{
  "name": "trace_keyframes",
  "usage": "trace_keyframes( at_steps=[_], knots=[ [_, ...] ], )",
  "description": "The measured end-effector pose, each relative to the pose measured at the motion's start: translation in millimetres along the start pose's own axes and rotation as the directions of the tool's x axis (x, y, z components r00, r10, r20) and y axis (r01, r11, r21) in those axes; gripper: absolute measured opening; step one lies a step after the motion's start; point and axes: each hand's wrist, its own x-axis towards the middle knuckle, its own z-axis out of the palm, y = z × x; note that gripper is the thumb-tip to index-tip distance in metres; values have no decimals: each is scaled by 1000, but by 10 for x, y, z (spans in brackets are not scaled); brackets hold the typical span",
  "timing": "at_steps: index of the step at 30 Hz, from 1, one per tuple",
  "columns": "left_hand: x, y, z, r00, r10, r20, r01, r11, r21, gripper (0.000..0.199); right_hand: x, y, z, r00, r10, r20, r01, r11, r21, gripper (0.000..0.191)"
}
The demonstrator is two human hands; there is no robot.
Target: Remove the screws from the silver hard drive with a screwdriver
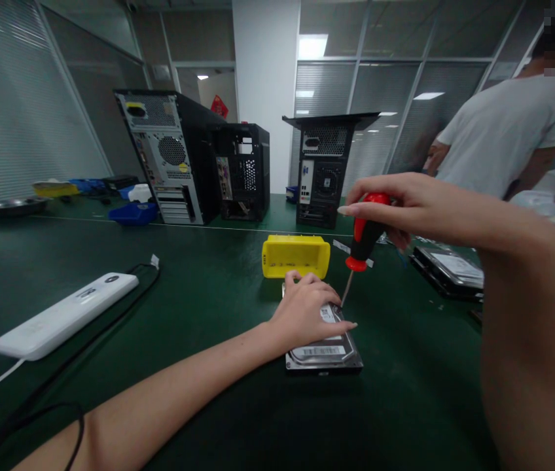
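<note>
A silver hard drive (324,356) lies flat on the green table, its label partly covered by my left hand (307,311). That hand rests across the drive, fingers curled over its far part and thumb stretched toward the right edge, holding it down. My right hand (390,206) grips the red and black handle of a screwdriver (366,235) from above. The screwdriver slants down, and its tip meets the drive near the far right corner. Whether the tip sits in a screw is too small to tell. Just behind the drive stands a yellow plastic bin (296,256) with small dark bits inside.
Computer cases (194,157) stand along the back, one with a raised top panel (331,121). At left lies a white power strip (66,314) with a black cable (110,327). More hard drives (447,271) are stacked at right. A person in a white shirt (513,131) stands behind them.
</note>
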Motion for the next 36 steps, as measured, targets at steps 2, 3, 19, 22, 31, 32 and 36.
trace_keyframes(
  at_steps=[2,3,19,22,31,32,36],
  knots=[
    [-2,-3,3,1000,3,-1,-3,1000,1,40,12,18,7,1000,19,-23,-19,1000,11,36],
    [-3,-4,5,1000,4,-3,-4,1000,2,40,8,31,1,1000,21,-17,-20,999,34,35],
    [-4,-3,8,1000,-16,15,16,1000,2,40,-45,2,-45,1000,-1,-13,0,998,-57,40],
    [-2,5,2,999,-28,28,27,1000,9,41,-82,16,-81,999,-33,32,32,999,12,39],
    [-4,30,-25,998,-58,24,58,998,5,49,49,7,29,1000,3,-29,-3,1000,-15,44],
    [-4,29,-26,998,-58,24,58,998,5,48,59,15,39,999,9,-32,-10,1000,-20,44],
    [-2,23,-26,998,-56,31,56,998,2,48,65,29,47,997,28,-72,-31,999,-41,46]
  ],
)
